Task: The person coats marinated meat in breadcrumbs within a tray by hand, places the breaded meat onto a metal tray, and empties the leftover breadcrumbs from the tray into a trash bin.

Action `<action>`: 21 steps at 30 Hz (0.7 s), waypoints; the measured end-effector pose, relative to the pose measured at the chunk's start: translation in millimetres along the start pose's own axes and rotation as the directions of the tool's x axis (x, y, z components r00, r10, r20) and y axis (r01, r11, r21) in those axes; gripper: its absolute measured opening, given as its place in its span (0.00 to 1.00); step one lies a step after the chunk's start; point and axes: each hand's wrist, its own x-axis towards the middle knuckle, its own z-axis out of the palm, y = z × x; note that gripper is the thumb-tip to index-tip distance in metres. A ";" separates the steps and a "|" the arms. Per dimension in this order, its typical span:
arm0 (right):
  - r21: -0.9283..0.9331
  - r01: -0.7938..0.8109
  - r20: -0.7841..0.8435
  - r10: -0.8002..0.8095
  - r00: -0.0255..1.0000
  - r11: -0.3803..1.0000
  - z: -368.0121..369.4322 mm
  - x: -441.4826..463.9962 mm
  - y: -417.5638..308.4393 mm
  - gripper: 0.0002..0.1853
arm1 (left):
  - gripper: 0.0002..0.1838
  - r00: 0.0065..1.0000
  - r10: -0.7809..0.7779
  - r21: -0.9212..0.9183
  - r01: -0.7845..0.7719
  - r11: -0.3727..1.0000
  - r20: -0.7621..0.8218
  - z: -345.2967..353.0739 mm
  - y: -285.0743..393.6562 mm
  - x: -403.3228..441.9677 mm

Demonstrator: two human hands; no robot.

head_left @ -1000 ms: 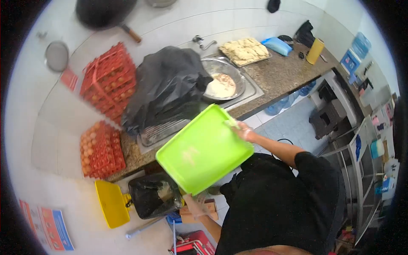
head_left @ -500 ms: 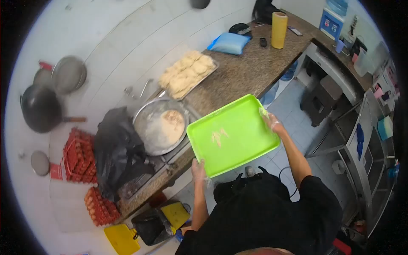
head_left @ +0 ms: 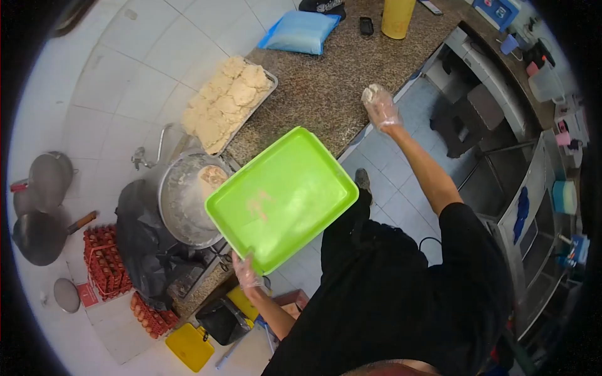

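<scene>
My left hand (head_left: 248,272), in a clear plastic glove, grips the lower left corner of a green tray (head_left: 282,199). The tray is tilted, with a few pinkish smears on its surface. Off the tray, my right hand (head_left: 380,108) is in a clear glove with whitish residue at the fingertips; its fingers look curled, and whether they hold anything is unclear. Beyond the tray, a metal tray holds pale dough pieces (head_left: 229,103). Left of the green tray stands a large metal bowl (head_left: 179,210) with white powder and a brownish-white mixture.
The granite counter (head_left: 320,84) carries a blue bag (head_left: 302,32) and a yellow roll (head_left: 397,17). A black plastic bag (head_left: 144,241) and red egg cartons (head_left: 108,260) are at left. A dark stool (head_left: 465,122) and metal rack (head_left: 533,232) stand at right.
My right hand has let go of the green tray and moved up to the counter's edge. The left hand keeps the tray, which has shifted left in view. The view has turned toward the counter.
</scene>
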 end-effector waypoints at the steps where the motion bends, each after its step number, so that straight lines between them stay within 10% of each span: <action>1: -0.011 0.016 0.046 -0.015 0.999 1.000 10.1 6.9 18.6 0.25 | 0.31 0.999 -0.003 0.048 0.001 0.999 0.036 -8.3 -10.8 6.1; 5: -0.026 0.022 0.198 -0.017 0.980 0.999 31.6 33.6 58.4 0.28 | 0.23 0.994 -0.054 0.370 0.086 0.925 -0.095 -9.5 -40.1 4.7; 9: -0.092 0.067 0.295 -0.037 0.955 0.993 44.9 57.6 86.1 0.29 | 0.19 0.892 -0.168 0.101 0.230 0.968 -0.419 40.0 -43.1 -2.8; 14: 0.037 0.021 0.300 -0.031 0.953 0.999 40.1 106.8 71.9 0.26 | 0.16 0.879 -0.107 0.347 0.291 0.892 -0.464 110.7 -22.4 19.6; 21: 0.223 -0.489 0.478 0.343 0.808 0.843 78.1 265.3 66.2 0.27 | 0.18 0.900 0.085 0.379 0.093 0.921 -0.428 138.6 -69.3 109.0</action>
